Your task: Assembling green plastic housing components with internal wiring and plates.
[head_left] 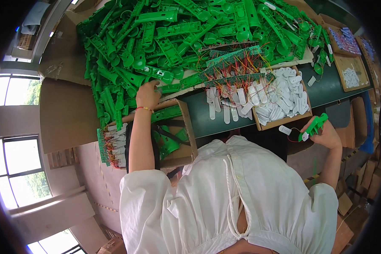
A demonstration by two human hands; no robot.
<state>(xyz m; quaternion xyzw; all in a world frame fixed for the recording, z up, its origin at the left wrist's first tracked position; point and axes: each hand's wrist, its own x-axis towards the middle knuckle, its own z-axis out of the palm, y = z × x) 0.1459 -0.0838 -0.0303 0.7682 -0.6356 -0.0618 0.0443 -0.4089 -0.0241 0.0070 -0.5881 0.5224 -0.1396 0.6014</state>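
My left hand (148, 95) reaches to the near edge of a big heap of green plastic shells (156, 16). Its fingers are bent around the end of one long green plastic shell (173, 87). Off to the right, my right hand (328, 136) is closed on another green plastic shell (316, 125), held tilted in the air. From this shell a thin red wire runs to a small white plastic piece (285, 129) that hangs to its left. The palm side of my right hand is hidden.
Wired green circuit boards (235, 59) are stacked mid-table. A cardboard box (307, 101) of white covers (283, 95) is beside them. An open carton (191, 131) with green shells stands below my left forearm, near more wired boards (103, 146). Trays (347, 53) line the far right.
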